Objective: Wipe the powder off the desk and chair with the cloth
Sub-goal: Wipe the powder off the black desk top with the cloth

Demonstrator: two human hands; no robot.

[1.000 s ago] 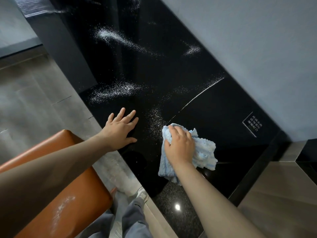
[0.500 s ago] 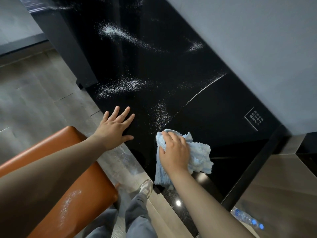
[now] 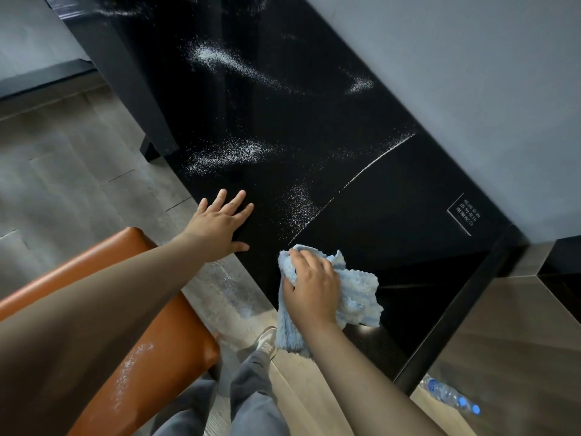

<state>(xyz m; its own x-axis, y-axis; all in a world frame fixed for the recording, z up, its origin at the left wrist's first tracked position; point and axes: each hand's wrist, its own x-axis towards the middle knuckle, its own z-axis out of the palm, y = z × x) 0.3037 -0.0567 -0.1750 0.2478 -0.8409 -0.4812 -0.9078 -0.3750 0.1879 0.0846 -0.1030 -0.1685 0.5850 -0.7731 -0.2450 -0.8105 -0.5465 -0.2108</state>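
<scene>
right hand [image 3: 309, 286] gripping cloth [image 3: 356, 292], powder [image 3: 229, 154] on desk [image 3: 393, 190]

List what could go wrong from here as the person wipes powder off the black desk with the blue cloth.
1. The cloth, gripped by the right hand, hangs over the desk edge; wiping that way likely pushes more powder onto the floor, where some lies.
2. The left hand rests flat beside a powder patch and may smear it.
3. The powder streak on the chair could be overlooked.
</scene>
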